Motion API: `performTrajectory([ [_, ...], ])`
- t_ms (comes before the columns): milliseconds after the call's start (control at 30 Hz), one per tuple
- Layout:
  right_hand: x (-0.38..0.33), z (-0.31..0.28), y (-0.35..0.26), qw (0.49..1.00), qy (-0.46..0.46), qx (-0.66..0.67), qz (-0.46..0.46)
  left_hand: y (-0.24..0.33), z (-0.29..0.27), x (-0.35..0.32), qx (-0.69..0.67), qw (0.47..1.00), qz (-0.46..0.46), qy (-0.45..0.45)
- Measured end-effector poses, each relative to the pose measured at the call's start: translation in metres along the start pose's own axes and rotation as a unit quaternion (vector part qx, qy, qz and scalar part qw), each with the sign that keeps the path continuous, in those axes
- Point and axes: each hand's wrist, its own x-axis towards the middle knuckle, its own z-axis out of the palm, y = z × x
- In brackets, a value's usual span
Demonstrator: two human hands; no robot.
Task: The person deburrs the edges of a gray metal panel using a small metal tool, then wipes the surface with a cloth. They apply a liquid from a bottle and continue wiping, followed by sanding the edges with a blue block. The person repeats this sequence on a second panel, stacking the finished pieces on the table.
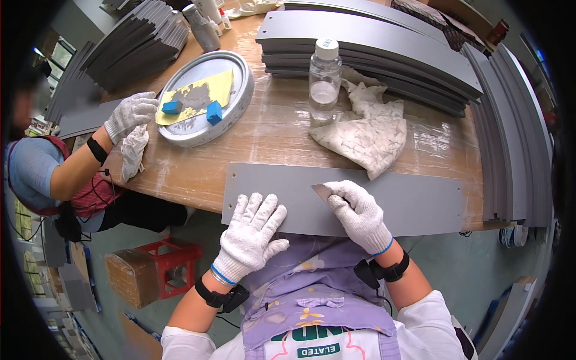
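Note:
A flat grey panel [300, 201] with small holes at its ends lies along the table's near edge, in front of me. My left hand [251, 237], in a white knitted glove, rests on its left part with the fingers spread. In my gloved right hand [360, 213] a small metal blade [321, 191] is pinched between thumb and fingers, its pointed end over the panel's middle. Just beyond the panel lies a stained white cloth [366, 141]. Beside the cloth stands a clear bottle [324, 84] with a white cap, partly filled with clear liquid.
Grey panels are stacked at the back [360, 45], and more stand at the right [501, 132]. A round tray [243, 90] holds yellow paper [222, 84] with grey paste and two blue blocks [214, 113]. At left, a co-worker's gloved hand [132, 114] reaches toward it. A red stool [180, 267] stands below.

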Motion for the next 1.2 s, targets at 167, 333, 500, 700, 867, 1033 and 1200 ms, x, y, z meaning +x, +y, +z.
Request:
performTrajectory([
  [167,0.020,-0.086,0.005,0.926,0.211,0.194,0.244,0.000,0.011,-0.004,0.024,0.999,0.013,0.022],
  [333,0.062,-0.160,0.036,0.822,0.218,-0.476,0.223,0.002,0.014,-0.004,0.042,0.999,0.011,0.031],
  [500,0.093,-0.124,0.017,0.886,0.093,-0.441,0.106,-0.010,0.016,-0.031,0.075,0.994,-0.066,0.036],
  [700,0.099,-0.075,0.023,0.878,-0.054,-0.457,0.133,-0.023,0.022,-0.061,0.039,0.984,-0.152,0.084],
  [867,0.090,-0.119,0.041,0.976,0.162,-0.080,0.124,-0.021,0.018,-0.064,0.012,0.973,-0.177,0.148],
  [1033,0.010,-0.211,-0.036,0.914,0.103,0.390,0.052,-0.032,0.027,-0.064,-0.107,0.927,-0.269,0.239],
  [1200,-0.053,-0.285,-0.019,0.938,0.069,0.193,0.281,-0.027,0.025,-0.043,-0.147,0.915,-0.325,0.191],
])
